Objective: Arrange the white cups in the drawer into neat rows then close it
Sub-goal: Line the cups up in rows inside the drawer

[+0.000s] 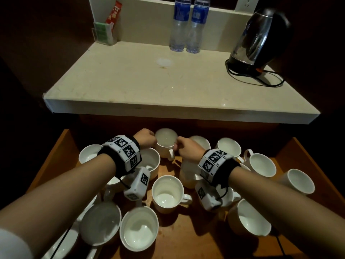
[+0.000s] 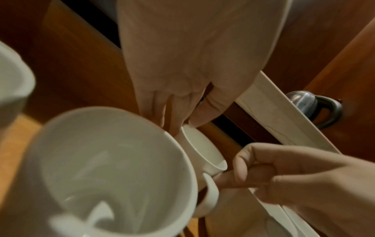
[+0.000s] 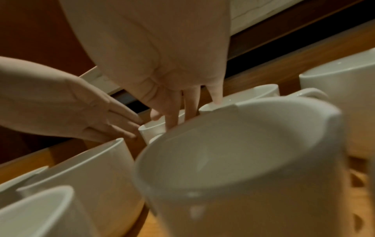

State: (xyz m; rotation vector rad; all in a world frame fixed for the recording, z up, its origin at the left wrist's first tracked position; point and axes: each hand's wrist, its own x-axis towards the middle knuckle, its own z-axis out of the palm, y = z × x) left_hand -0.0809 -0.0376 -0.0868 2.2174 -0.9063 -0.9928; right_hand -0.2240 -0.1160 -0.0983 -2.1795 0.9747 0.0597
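While both hands meet at the open drawer's (image 1: 56, 152) 12 o'clock edge, the left hand (image 1: 146, 140) lays straight fingers against a white cup (image 1: 165, 142); the right hand (image 1: 186, 148) pinches its handle. Bare wood shows at 6 o'clock.

My open wooden drawer (image 1: 188, 238) sits below and in front of the pale stone countertop (image 1: 149, 81) — white ceramic cups (image 1: 168, 193) scattered inside. On the countertop: two clear plastic water bottles (image 1: 187, 25) behind centre, black electric kettle (image 1: 259, 36) right.
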